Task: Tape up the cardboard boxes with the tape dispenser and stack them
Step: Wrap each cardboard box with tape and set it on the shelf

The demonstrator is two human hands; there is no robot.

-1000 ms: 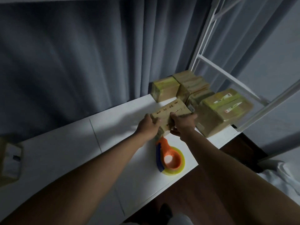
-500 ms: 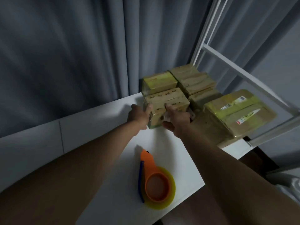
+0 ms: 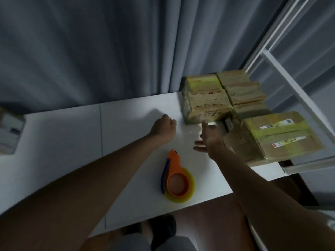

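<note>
Head view: left hand (image 3: 164, 128) curled, empty, right hand (image 3: 208, 140) spread, both near the taped box (image 3: 206, 105). Tape dispenser (image 3: 176, 180) lies on the tabletop (image 3: 126, 124) between the forearms; stacked boxes (image 3: 279, 134) crowd the right

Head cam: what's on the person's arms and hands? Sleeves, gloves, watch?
Both forearms are bare as far as the frame shows. The left hand and right hand wear no gloves, and no watch, ring or band is visible. No sleeve edge is in view.

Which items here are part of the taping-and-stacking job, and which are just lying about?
Part of the job:
- tape dispenser, lying on the white table
- taped small boxes, grouped at the far end
- large taped box

Just lying about:
- white device at the left edge
- grey curtain
- white rack
</note>
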